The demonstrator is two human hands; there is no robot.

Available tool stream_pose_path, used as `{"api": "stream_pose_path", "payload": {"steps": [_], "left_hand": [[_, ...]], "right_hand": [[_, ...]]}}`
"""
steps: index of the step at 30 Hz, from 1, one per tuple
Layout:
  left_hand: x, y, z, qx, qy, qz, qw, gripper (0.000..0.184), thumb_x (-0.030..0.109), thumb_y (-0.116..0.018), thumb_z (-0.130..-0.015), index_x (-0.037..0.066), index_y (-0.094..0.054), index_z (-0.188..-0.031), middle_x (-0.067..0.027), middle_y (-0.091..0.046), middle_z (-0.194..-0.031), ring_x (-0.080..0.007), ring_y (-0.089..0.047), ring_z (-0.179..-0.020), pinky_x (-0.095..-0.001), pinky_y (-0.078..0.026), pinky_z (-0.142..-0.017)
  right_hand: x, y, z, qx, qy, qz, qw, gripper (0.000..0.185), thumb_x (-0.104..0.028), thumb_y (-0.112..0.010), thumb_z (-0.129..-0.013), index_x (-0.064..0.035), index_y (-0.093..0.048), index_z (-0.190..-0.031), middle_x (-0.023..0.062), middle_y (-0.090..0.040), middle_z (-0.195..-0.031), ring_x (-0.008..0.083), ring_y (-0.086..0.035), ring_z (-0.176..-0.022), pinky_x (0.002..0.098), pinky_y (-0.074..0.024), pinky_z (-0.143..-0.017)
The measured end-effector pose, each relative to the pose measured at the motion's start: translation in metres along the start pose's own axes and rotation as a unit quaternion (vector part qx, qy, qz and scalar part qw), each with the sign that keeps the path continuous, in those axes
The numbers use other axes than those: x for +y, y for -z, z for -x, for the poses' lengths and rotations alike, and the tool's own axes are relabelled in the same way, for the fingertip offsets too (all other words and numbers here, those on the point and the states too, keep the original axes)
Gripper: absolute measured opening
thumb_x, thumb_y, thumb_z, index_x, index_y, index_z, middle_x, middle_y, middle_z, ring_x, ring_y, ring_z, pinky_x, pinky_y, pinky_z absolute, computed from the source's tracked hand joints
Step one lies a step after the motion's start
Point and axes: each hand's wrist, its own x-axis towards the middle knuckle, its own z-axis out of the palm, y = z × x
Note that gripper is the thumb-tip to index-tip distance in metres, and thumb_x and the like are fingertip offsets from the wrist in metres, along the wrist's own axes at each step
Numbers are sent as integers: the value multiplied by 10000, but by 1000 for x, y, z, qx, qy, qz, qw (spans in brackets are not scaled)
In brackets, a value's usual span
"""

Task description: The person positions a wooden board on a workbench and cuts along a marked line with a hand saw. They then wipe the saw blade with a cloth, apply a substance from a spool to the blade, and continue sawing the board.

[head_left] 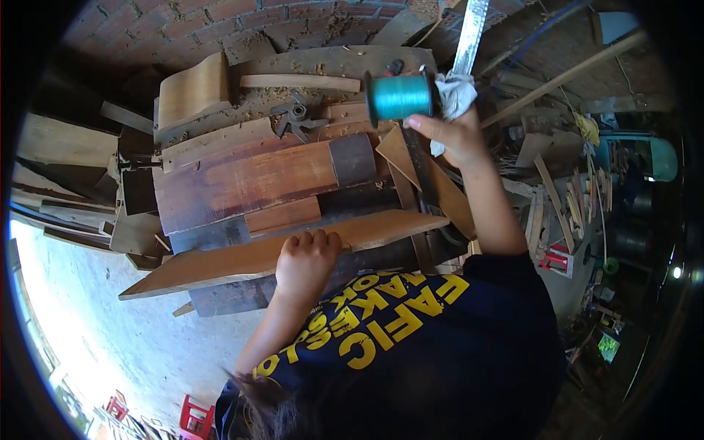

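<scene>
Closest of all is a dark shirt point(469, 345) with yellow lettering, on the near side of the long board point(213, 262). Midway along that board, the left hand point(308, 258) curls its fingers over the upper edge; its thumb is hidden. A firm hold there should stop the board sliding or tipping. Beyond the board's right end, the right hand point(460, 139) is wrapped about a white cloth point(456, 94), most fingers out of sight. Its thumb meets a spool point(401, 97) of teal line; whether it bears the spool's weight, I cannot tell. A metal strip point(471, 37) juts from the cloth and is best angled away from body and line.

Around the board, from the left: a wavy wood piece point(194, 92) well beyond it, a brown panel point(249, 176) just past its far edge, a star-shaped metal part point(297, 114) farther back, likely a snag for loose line, and a pointed slat point(400, 154) beyond its right part, crowding the space below the spool.
</scene>
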Motion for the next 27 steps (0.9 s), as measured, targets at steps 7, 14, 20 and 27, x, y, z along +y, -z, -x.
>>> {"api": "stream_pose_path", "payload": {"steps": [7,14,20,27], "left_hand": [[16,20,19,126,150,278,940,623,490,-696,-712,44,-537,-1117,-40,-635,-798,-187,-641,-735,-273,-493,-642],[18,19,18,283,202,302,888,715,436,-757,-684,25,-511,-1214,-73,-663,-887,-223,-671,-768,-314,-488,-810],[25,21,26,243,262,424,832,574,260,-790,-689,-18,-562,-1136,-118,-662,-987,-200,-664,-885,-303,-499,-813],[30,20,30,216,285,420,834,458,200,-809,-685,-45,-602,-1013,-94,-662,-869,-140,-635,-819,-260,-496,-763]], "right_hand": [[-4,-58,88,17,-41,-39,998,505,16,-668,-736,58,-449,-1189,117,-597,-998,145,-608,-801,276,-520,-703],[22,-103,131,3,5,-12,1000,488,-2,-678,-695,49,-471,-1134,111,-524,-1098,132,-558,-940,245,-460,-799],[43,-102,140,-34,14,-45,998,509,-25,-675,-681,51,-465,-1138,127,-471,-1181,154,-516,-1030,274,-434,-871],[57,-103,136,-71,55,-61,994,538,-10,-680,-668,55,-453,-1152,145,-458,-1201,170,-519,-1044,268,-456,-854]]}}
